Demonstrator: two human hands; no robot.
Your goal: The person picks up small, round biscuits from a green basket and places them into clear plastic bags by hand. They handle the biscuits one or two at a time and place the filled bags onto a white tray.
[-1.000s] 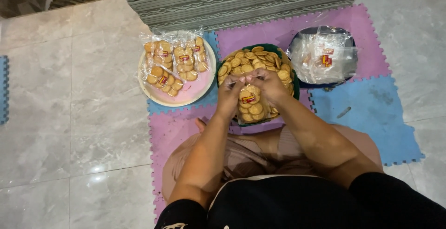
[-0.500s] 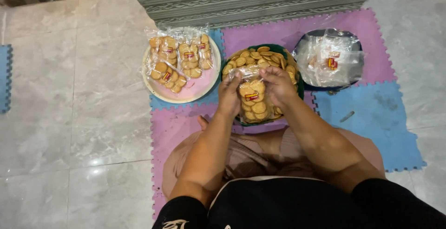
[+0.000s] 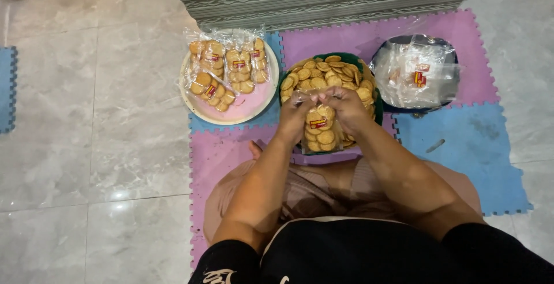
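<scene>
Both hands, the left hand and right hand, pinch shut the top of a clear bag of biscuits, holding it upright over the near edge of the green bowl of loose biscuits, so nothing spills. Filled bags lie on the pink plate to the left.

A small clear plastic bag of biscuits hangs upright between both hands, pinched at its top edge by the left hand and the right hand; it is filled with round golden-brown biscuits stacked flat against each other; a red and yellow label sits on its front near the top; the bag hangs over the near rim of the green bowl of loose biscuits.
</scene>
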